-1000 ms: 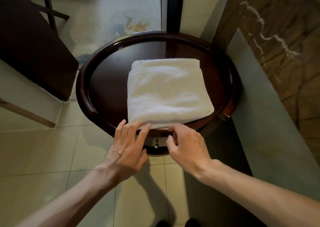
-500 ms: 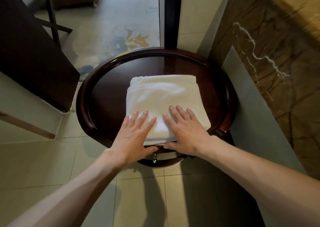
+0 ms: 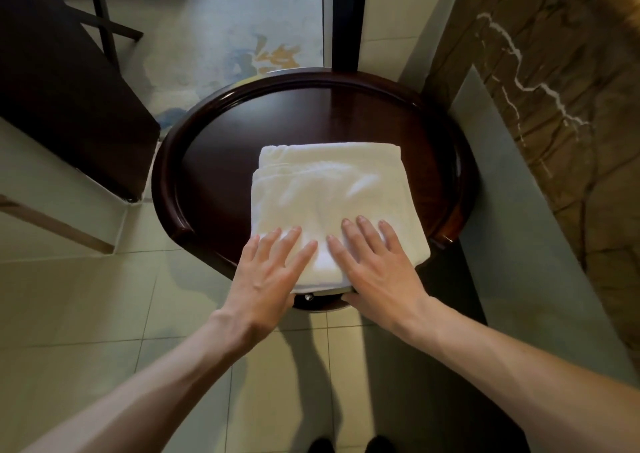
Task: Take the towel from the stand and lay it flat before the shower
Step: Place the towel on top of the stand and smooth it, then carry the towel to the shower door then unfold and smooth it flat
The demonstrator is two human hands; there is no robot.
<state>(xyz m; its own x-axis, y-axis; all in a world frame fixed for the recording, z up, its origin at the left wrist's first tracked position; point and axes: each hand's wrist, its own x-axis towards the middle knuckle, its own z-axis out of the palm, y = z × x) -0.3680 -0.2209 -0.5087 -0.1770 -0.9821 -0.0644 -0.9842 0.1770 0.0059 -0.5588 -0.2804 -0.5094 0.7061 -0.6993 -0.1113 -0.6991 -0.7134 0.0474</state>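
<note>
The folded towel lies on the round stand, at its near edge. The left hand and right hand rest flat on it, fingers straight and wide. Nothing is lifted yet. Taking it and spreading it by the shower is left.

Towel on the stand (toward its near edge); left hand, right hand atop it.

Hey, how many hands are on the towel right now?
2. The left hand lies flat on the folded towel's near left part; the right hand lies flat beside it on the near right part. The towel sits on the round stand.
</note>
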